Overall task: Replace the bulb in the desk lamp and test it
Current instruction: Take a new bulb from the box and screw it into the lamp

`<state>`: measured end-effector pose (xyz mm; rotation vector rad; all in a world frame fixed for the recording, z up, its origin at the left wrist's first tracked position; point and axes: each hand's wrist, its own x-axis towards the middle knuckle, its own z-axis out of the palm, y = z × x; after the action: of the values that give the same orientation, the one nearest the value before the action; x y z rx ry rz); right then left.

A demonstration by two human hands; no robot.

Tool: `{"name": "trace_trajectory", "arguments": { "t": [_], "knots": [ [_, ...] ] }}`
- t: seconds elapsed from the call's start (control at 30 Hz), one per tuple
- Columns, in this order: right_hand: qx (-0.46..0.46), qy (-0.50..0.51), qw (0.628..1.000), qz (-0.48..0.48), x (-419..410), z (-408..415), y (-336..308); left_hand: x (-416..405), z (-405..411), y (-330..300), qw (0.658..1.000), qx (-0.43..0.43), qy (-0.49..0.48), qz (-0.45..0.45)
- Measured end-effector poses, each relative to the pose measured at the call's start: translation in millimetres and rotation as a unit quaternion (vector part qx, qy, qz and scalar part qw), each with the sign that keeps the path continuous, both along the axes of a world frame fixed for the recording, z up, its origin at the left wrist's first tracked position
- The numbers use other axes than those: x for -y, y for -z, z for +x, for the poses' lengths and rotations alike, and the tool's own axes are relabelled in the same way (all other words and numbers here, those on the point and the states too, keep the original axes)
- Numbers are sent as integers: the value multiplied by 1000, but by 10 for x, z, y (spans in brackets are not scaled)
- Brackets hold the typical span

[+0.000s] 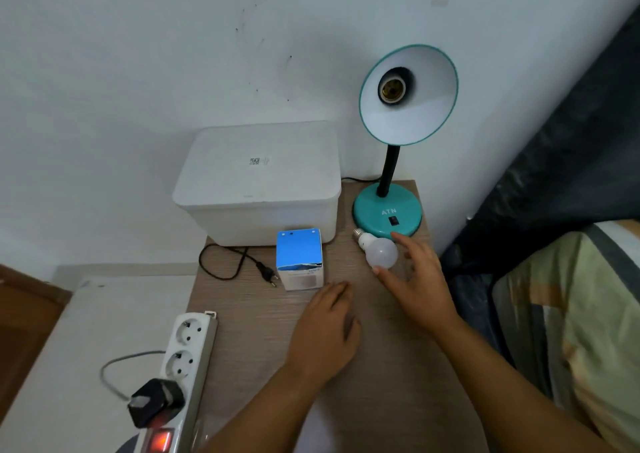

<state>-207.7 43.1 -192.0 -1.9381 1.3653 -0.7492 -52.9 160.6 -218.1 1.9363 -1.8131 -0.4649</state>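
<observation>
Desk [398, 366]: open hands [414, 279] by bulb [381, 253].

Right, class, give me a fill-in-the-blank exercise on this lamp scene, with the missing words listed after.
1. The lamp's socket is ____.
2. The bulb lies on the table in front of the lamp's ____.
3. The lamp's plug lies on the table, not in the ____.
4. The box has a ____ top.

Missing words: empty; base; power strip; blue

Lamp socket [392, 89] unobstructed; white bin [258, 182] crowds table's [398, 366] back-left.
</observation>
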Motion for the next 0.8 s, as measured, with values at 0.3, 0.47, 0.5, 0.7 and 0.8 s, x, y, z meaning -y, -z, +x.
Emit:
{"name": "trace_trajectory", "arguments": {
  "t": [0.3,0.47,0.5,0.7,0.8],
  "knots": [
    [39,-108,993,-7,-241,438,-284,-433,405,-149,990,-71,-118,-15],
    [47,-145,988,-5,-276,702,-333,-378,606,-228,947,-217,-230,-53],
    [46,-144,988,-1,-276,733,-328,-349,626,-262,937,-242,-242,-66],
    [29,-109,994,10,-274,822,-281,-101,747,-371,925,-307,-214,-71],
    [26,-94,995,6,-281,823,-306,-32,760,-409,914,-350,-194,-72]
  ]
}}
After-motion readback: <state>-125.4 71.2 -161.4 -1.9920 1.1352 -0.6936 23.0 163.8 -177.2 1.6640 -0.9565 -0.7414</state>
